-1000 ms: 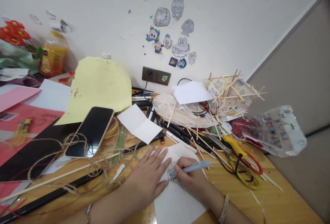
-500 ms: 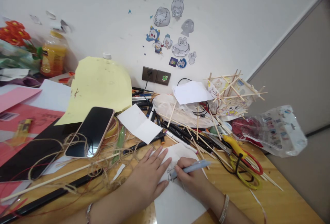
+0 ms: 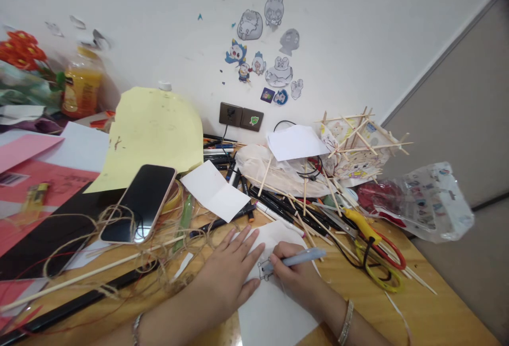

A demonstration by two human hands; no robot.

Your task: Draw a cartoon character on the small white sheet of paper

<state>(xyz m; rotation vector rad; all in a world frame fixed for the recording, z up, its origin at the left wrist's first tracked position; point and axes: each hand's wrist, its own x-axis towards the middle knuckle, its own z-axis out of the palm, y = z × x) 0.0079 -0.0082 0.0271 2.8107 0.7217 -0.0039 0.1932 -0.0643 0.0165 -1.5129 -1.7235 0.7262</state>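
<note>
My left hand (image 3: pixel 227 271) lies flat, fingers spread, on a white sheet of paper (image 3: pixel 272 311) at the near edge of the wooden table (image 3: pixel 437 314). My right hand (image 3: pixel 296 277) grips a pale blue pen (image 3: pixel 298 259) whose tip touches a small drawn figure (image 3: pixel 263 270) on that sheet, just right of my left fingertips. Both wrists wear bracelets.
A phone (image 3: pixel 140 202) lies on tangled twine (image 3: pixel 167 261) to the left. Markers (image 3: pixel 274 205), wooden sticks (image 3: pixel 310 224), scissors (image 3: pixel 369 234) and a plastic bag (image 3: pixel 429 202) crowd the right. Yellow paper (image 3: pixel 153 128), pink sheets (image 3: pixel 27 176) and a juice bottle (image 3: pixel 81 83) stand behind. Stickers (image 3: pixel 270 49) dot the wall.
</note>
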